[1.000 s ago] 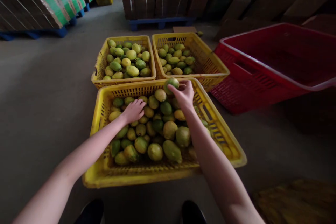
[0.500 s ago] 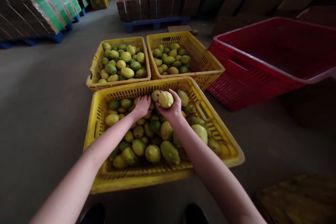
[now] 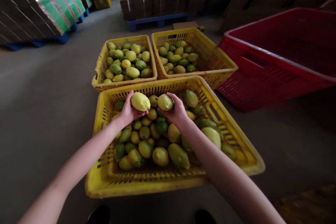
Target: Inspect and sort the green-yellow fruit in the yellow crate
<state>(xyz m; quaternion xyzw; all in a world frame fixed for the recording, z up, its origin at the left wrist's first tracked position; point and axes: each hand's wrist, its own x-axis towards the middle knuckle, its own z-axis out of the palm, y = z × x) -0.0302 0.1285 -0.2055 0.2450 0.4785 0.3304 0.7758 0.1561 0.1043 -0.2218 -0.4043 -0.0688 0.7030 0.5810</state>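
Note:
Over the far part of the near yellow crate [image 3: 123, 186], my left hand [image 3: 127, 112] is closed around a pale yellow lemon [image 3: 140, 102], palm turned up. Beside it my right hand [image 3: 177, 110] grips a rounder yellow-green lemon [image 3: 165, 102], thumb on top. The two held fruits are apart, with another lemon [image 3: 153, 100] lying between and behind them. Below both hands the crate holds many green and yellow lemons, among them a dark green one [image 3: 161, 127] and a long one [image 3: 179, 156] near the front. My forearms cover part of the fruit.
Behind stand a left yellow crate [image 3: 97, 81] full of lemons and a right yellow crate [image 3: 223, 67] partly filled. A large red crate [image 3: 243, 80] is at the right. Farther back are boxes on a blue pallet [image 3: 162, 20] and a green-wrapped stack [image 3: 56, 1].
My left hand has come up from among the fruit with a lemon and turned palm up. The lemon in my right hand has been rotated. The view has shifted slightly.

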